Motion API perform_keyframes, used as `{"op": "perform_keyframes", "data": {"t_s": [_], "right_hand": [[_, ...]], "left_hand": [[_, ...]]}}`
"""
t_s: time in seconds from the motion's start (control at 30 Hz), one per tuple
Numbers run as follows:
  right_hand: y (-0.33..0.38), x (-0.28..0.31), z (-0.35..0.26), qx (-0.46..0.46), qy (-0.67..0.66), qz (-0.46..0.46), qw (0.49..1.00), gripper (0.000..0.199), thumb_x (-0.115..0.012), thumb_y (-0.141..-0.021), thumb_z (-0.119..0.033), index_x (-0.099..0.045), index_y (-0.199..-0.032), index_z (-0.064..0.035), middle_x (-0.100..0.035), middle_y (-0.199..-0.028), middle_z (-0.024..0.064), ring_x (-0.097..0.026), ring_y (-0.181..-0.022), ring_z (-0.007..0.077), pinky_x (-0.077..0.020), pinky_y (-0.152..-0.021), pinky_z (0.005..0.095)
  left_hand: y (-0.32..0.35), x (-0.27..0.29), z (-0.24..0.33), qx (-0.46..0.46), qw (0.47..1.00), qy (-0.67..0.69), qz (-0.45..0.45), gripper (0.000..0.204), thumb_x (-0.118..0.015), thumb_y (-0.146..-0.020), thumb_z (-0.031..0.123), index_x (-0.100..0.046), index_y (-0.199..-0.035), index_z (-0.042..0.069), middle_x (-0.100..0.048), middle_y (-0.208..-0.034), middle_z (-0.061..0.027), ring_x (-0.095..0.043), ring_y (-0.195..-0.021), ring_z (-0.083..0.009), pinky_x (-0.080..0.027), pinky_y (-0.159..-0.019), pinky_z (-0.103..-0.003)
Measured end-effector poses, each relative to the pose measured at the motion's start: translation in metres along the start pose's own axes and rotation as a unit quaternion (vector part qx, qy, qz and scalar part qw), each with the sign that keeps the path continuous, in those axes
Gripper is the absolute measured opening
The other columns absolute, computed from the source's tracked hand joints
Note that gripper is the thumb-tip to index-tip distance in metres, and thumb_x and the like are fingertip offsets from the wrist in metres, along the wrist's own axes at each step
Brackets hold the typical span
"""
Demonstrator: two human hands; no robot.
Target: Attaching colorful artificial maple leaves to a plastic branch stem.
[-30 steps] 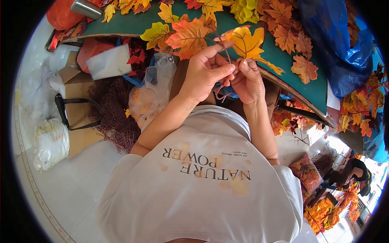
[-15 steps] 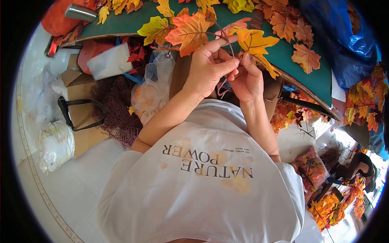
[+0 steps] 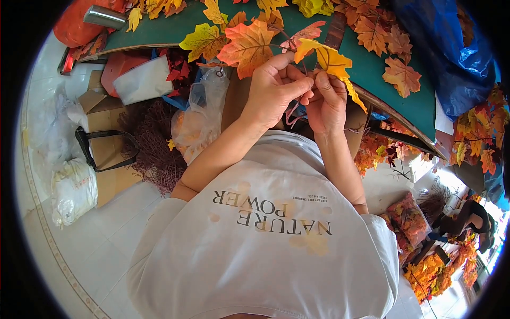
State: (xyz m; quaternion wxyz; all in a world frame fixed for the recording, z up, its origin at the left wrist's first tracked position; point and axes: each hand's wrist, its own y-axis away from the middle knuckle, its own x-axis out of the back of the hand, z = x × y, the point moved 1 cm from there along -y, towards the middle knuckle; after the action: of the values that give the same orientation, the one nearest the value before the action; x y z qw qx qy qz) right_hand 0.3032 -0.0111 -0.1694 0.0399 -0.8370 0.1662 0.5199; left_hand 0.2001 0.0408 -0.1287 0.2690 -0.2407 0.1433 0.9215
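Observation:
My left hand (image 3: 276,91) and my right hand (image 3: 325,104) meet at the near edge of the green table, fingertips almost touching. Between them runs a thin brownish-pink garland stem (image 3: 292,113), whose lower end hangs loosely below the left fingers. The left thumb and forefinger pinch this stem. A yellow artificial maple leaf (image 3: 332,63) stands just above the right hand, whose thumb and fingers are closed at its base; the exact grip is hidden. Beyond the left hand lie an orange leaf (image 3: 247,49), a yellow-green leaf (image 3: 203,42) and a pinkish-red leaf (image 3: 305,35).
More orange leaves (image 3: 401,77) lie on the green table (image 3: 372,74), beside a blue plastic bag (image 3: 451,64). A metal cylinder (image 3: 105,17) rests at the far left. Below stand a cardboard box (image 3: 114,154), a bundle of brown stems (image 3: 154,149) and a clear bag (image 3: 199,111).
The yellow leaf has tilted and shifted slightly left, turning more edge-on. The stem loop above my fingers has drawn down. Both hands stay nearly in place.

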Motion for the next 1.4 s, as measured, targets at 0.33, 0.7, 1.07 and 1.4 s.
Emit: {"op": "perform_keyframes", "data": {"t_s": [0.33, 0.7, 1.07, 1.4], "right_hand": [[0.003, -0.002, 0.007, 0.084, 0.089, 0.027, 0.992, 0.006, -0.058, -0.088, -0.006, -0.059, -0.089, -0.0009, -0.06, -0.079, 0.0057, -0.05, -0.057, 0.0085, -0.0416, -0.048, 0.0194], [0.004, 0.005, 0.013, 0.071, 0.039, -0.012, 0.997, 0.01, -0.057, -0.089, -0.014, -0.058, -0.097, -0.0079, -0.062, -0.088, 0.0019, -0.049, -0.06, 0.0061, -0.0416, -0.054, 0.0188], [0.003, -0.001, 0.018, 0.06, -0.021, -0.005, 0.998, 0.012, -0.058, -0.089, -0.014, -0.059, -0.095, -0.0034, -0.06, -0.083, 0.0051, -0.051, -0.06, 0.0109, -0.0413, -0.051, 0.0218], [0.007, -0.005, 0.023, 0.054, -0.037, 0.007, 0.998, 0.011, -0.058, -0.089, -0.014, -0.059, -0.096, -0.0052, -0.06, -0.084, 0.0056, -0.052, -0.06, 0.0117, -0.0431, -0.052, 0.0219]], "left_hand": [[0.001, 0.002, -0.005, -0.038, 0.998, -0.02, -0.037, 0.044, -0.061, -0.081, -0.006, -0.048, -0.123, -0.003, -0.057, -0.076, -0.0045, -0.058, -0.063, -0.0121, -0.05, -0.054, -0.024], [-0.002, 0.008, -0.011, -0.047, 0.997, -0.044, -0.034, 0.041, -0.062, -0.082, -0.005, -0.047, -0.119, -0.005, -0.059, -0.079, -0.0085, -0.06, -0.065, -0.0123, -0.054, -0.057, -0.026], [-0.003, 0.013, -0.006, -0.054, 0.995, -0.061, -0.06, 0.035, -0.062, -0.082, -0.004, -0.049, -0.115, -0.006, -0.058, -0.078, -0.0062, -0.058, -0.064, -0.01, -0.052, -0.056, -0.023], [-0.003, 0.017, -0.004, -0.05, 0.995, -0.027, -0.077, 0.033, -0.061, -0.082, -0.005, -0.051, -0.114, -0.005, -0.058, -0.078, -0.0052, -0.058, -0.065, -0.0096, -0.051, -0.057, -0.022]]}}
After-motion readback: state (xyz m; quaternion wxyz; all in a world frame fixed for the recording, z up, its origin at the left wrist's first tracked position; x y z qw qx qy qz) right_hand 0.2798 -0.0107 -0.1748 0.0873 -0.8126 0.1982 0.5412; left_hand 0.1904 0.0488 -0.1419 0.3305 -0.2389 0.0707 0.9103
